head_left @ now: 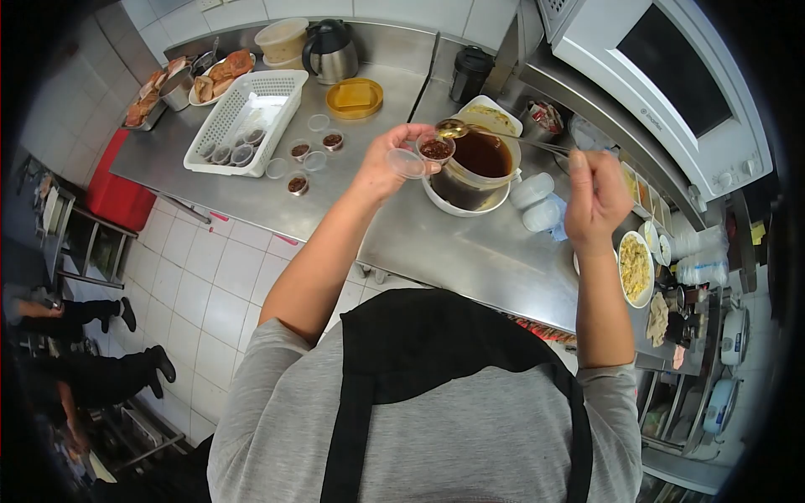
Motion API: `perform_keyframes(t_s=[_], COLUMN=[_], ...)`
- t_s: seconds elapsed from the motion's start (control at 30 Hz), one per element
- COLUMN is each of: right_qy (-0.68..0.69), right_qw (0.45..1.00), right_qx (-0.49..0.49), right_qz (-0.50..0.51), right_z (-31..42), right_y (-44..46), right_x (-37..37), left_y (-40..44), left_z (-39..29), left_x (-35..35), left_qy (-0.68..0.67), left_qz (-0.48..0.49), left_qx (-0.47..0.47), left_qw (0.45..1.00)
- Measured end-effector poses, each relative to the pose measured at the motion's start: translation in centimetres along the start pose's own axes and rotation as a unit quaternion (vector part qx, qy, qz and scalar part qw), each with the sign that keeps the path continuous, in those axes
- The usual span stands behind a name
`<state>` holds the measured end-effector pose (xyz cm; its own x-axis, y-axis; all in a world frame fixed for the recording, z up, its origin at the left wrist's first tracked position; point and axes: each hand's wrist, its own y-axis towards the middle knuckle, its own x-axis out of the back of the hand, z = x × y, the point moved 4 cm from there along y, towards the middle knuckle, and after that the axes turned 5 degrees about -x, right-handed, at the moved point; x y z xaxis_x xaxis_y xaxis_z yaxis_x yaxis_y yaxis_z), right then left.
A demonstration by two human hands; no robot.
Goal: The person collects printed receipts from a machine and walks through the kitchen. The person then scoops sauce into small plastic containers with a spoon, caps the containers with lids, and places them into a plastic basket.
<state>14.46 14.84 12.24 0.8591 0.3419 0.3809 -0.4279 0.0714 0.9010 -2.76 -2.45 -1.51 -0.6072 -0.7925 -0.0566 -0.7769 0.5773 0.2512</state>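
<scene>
My left hand [387,161] is closed around a small clear sauce cup [436,149] with dark red, chunky sauce in it. Its lid [406,164] hangs open beside it. My right hand [597,197] grips the long handle of a metal spoon [451,128], whose bowl is just above the cup, by the rim of the pot. Dark brown-red sauce [486,155] fills part of the metal pot [465,191], which sits in a white bowl [496,199]. On the counter to the left are several filled sauce cups [298,184] with loose open lids [277,168].
A white perforated basket [289,90] with lidded cups stands at left, near a yellow dish [355,99] and a thermal jug [331,52]. Stacked empty cups [537,191] lie right of the pot. A microwave [671,75] overhangs the right side. Other people [101,360] stand at far left.
</scene>
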Motion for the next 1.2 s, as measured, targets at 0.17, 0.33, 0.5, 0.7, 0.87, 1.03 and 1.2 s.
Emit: perform_keyframes(t_s=[0.17,0.33,0.5,0.7,0.87,1.03,1.2], right_qy=[-0.068,-0.187,-0.128,-0.153,-0.272,-0.076,0.155], right_qw=[0.997,0.975,0.988,0.986,0.953,0.981,0.922], right_qx=[-0.037,0.051,-0.001,-0.002,0.003,0.007,0.088], right_qz=[0.023,0.108,0.087,0.069,0.136,0.179,0.345], right_z=[-1.1,-2.3,-4.7,-7.2,-6.0,2.2,9.8], right_y=[-0.2,-0.9,-1.8,-4.3,-5.0,-7.2,-15.5], right_x=[0.0,-4.6,-7.9,-9.9,-10.0,-10.9,-19.2], left_y=[-1.5,-5.6,-10.0,-11.9,-11.8,-11.6,-11.7], left_z=[0.9,4.1,8.2,9.8,10.7,10.4,10.5], left_x=[1.7,5.0,7.3,9.1,9.5,9.3,9.2], left_qy=[0.005,0.212,0.264,0.345,0.369,0.393,0.42], left_qz=[-0.026,-0.085,-0.156,-0.179,-0.191,-0.195,-0.208], left_qx=[0.017,-0.026,0.024,0.002,-0.018,-0.029,-0.065], left_qw=[1.0,0.973,0.952,0.921,0.909,0.898,0.881])
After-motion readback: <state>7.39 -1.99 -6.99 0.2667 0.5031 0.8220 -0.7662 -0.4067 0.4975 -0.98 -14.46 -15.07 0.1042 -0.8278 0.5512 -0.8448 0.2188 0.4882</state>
